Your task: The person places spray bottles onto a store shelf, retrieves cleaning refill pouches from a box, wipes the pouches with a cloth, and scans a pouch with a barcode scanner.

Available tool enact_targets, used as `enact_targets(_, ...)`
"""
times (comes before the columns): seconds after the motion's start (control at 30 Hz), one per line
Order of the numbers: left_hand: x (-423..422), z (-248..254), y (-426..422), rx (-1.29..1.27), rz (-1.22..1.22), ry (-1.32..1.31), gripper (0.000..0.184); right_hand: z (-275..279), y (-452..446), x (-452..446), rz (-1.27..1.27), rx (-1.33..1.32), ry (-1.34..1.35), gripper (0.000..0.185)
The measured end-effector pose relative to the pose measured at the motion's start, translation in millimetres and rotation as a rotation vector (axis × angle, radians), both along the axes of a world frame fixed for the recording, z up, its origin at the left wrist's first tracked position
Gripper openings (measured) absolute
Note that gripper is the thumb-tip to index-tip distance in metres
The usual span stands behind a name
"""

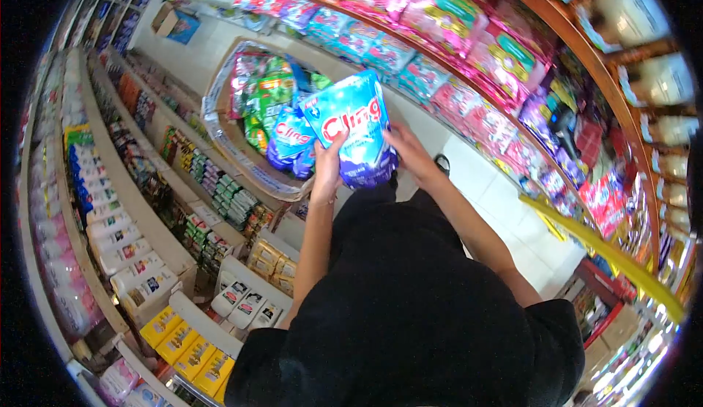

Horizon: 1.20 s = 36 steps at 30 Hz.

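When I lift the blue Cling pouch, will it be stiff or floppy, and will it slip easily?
The blue Cling pouch is probably flexible, not limp: its body looks plump between the left hand and the right hand. Its glossy film may be slightly slippery. The weight probably gathers in the rounded purple bottom.

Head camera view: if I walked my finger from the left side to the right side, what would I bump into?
Pink packs on the shelf → white bottles → open cardboard box → held-up blue Cling bag → black shoe → long yellow bar.
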<state>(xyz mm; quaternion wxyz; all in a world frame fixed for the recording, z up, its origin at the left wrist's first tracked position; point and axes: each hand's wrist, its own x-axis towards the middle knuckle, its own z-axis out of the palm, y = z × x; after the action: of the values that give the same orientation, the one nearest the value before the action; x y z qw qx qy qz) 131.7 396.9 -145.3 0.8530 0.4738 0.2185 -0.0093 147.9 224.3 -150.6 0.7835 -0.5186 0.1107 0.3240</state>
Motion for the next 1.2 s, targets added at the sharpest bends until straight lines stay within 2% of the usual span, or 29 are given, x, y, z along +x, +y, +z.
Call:
enact_targets(0.07,12.3,3.3,-22.0,0.008,-0.006,0.070,0.034,17.0,-36.3,2.4,-0.018,-0.034,0.055,0.054)
enact_targets(0.1,20.2,0.6,-28.4,-0.005,-0.103,0.064,0.034,21.7,-51.4,0.0,-0.029,-0.042,0.012,0.055)
enact_targets(0.3,40.9,14.4,-116.9,-0.020,-0.233,-0.052,0.032,32.6,-127.5,-27.4,-0.149,-0.230,-0.250,0.065)
enact_targets(0.4,27.2,25.6,-153.9,-0.039,-0.268,-0.025,0.032,51.6,-175.5,-53.1,-0.168,-0.247,-0.254,0.060)
enact_targets(0.6,-15.1,27.9,-220.8,-0.130,-0.323,0.031,0.031,57.1,-237.5,-89.7,-0.298,-0.157,-0.101,0.051)
enact_targets(0.7,-33.8,29.8,-250.1,-0.107,-0.430,0.077,0.031,36.4,-242.9,-98.1,-0.353,-0.049,-0.248,0.050)
enact_targets(0.73,-38.1,31.0,-259.1,-0.057,-0.464,0.089,0.031,39.4,-246.7,-101.5,-0.296,-0.098,-0.192,0.048)
enact_targets(0.8,-39.6,36.5,-279.8,-0.064,-0.489,0.106,0.032,28.4,-255.1,-104.9,-0.384,-0.068,-0.255,0.050)
enact_targets(0.9,-39.7,31.6,-289.2,-0.043,-0.596,0.150,0.037,23.0,-278.8,-110.1,-0.332,-0.041,-0.178,0.050)
enact_targets(1.0,-45.3,35.3,-292.8,-0.168,-0.593,0.191,0.045,27.0,-300.9,-114.7,-0.285,0.004,-0.252,0.051)
enact_targets(1.03,-48.4,36.1,-292.0,-0.342,-0.592,0.173,0.054,34.3,-305.1,-116.6,-0.344,-0.024,-0.318,0.047)
enact_targets(1.07,-52.6,27.8,-290.0,-0.467,-0.554,0.177,0.061,37.9,-319.0,-113.0,-0.259,-0.041,-0.236,0.046)
enact_targets(1.13,-65.7,15.7,-302.4,-0.502,-0.500,0.234,0.064,38.4,-364.5,-99.8,-0.093,-0.067,-0.068,0.045)
enact_targets(1.17,-69.6,17.9,-307.2,-0.476,-0.480,0.219,0.068,35.4,-379.2,-92.9,-0.217,-0.368,-0.240,0.039)
enact_targets(1.2,-73.5,22.0,-310.1,-0.594,-0.504,0.207,0.069,29.6,-396.5,-83.1,-0.341,-0.674,-0.412,0.032)
